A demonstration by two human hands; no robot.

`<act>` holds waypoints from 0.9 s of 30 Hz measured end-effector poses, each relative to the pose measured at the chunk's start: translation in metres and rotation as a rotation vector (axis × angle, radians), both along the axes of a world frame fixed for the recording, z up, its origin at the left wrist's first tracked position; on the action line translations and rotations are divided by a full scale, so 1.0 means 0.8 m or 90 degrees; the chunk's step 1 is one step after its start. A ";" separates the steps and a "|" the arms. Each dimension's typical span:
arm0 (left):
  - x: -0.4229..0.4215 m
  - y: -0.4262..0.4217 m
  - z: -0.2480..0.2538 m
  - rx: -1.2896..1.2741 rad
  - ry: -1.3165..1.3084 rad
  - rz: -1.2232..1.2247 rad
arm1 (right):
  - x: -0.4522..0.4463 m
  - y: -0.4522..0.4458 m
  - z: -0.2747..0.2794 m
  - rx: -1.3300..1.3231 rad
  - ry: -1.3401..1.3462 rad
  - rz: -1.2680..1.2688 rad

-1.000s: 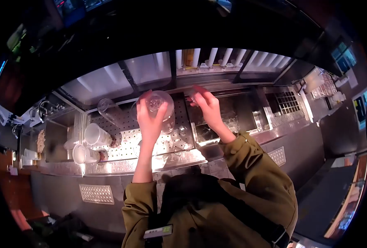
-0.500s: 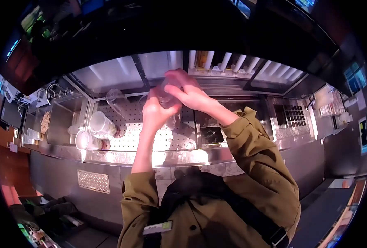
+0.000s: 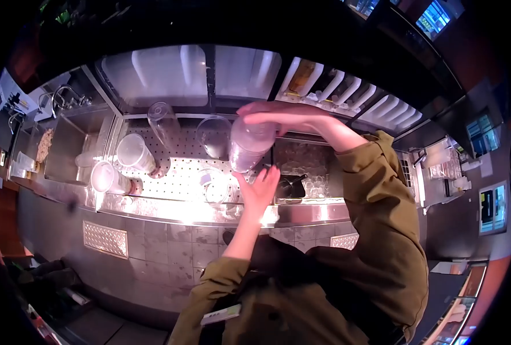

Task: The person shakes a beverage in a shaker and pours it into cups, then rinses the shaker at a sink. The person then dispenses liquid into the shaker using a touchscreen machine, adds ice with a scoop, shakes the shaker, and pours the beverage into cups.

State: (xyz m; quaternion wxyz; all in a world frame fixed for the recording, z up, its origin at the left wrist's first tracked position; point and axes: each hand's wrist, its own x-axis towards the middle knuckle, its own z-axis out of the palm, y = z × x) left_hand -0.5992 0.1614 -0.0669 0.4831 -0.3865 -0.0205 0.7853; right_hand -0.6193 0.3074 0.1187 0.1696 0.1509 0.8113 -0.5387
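Observation:
A tall clear shaker or cup (image 3: 248, 145) stands tilted between my hands over the right part of the perforated tray (image 3: 178, 172). My right hand (image 3: 281, 115) is wrapped round its top from above. Under its lower end, my left hand (image 3: 259, 187) has its fingers spread, close to the cup's base; whether it touches is unclear. Just left of the cup sits a round clear container (image 3: 213, 136). Nearer me on the tray lies another clear round vessel (image 3: 214, 185), washed out by glare.
Two whitish cups (image 3: 133, 150) (image 3: 107, 177) and a clear glass (image 3: 163, 122) occupy the tray's left side. An ice bin (image 3: 310, 164) with a black scoop (image 3: 291, 186) adjoins it on the right. A metal sink (image 3: 74, 146) is at the far left.
My right hand came over from the ice bin side onto the cup's top. My left hand left the top and moved down to its base with fingers spread. The view has shifted.

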 end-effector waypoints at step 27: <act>0.205 -0.167 0.257 -0.422 1.238 0.477 | 0.358 -0.155 -0.137 -0.316 0.818 0.326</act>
